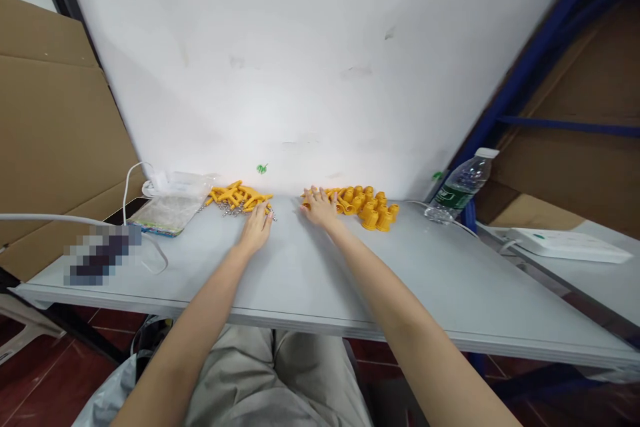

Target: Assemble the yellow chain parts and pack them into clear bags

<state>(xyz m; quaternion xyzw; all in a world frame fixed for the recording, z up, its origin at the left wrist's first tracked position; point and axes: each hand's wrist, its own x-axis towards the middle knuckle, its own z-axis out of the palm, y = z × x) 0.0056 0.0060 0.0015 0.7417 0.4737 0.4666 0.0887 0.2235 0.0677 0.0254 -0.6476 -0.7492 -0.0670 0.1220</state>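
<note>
Both my arms stretch out over a pale grey table [310, 280]. My left hand [257, 225] lies flat with fingers out, its fingertips touching a heap of yellow plastic parts with small metal chains [235, 198] at the far edge. My right hand [319, 207] is spread open, fingers apart, resting at the left end of a cluster of yellow cap-shaped pieces [367, 207]. Neither hand holds anything.
A clear plastic bag of small parts [173, 208] and white cables [131, 180] lie far left. A water bottle [460, 188] stands at the right, a white power strip [565, 245] beyond it. A white wall backs the table; cardboard stands on the left.
</note>
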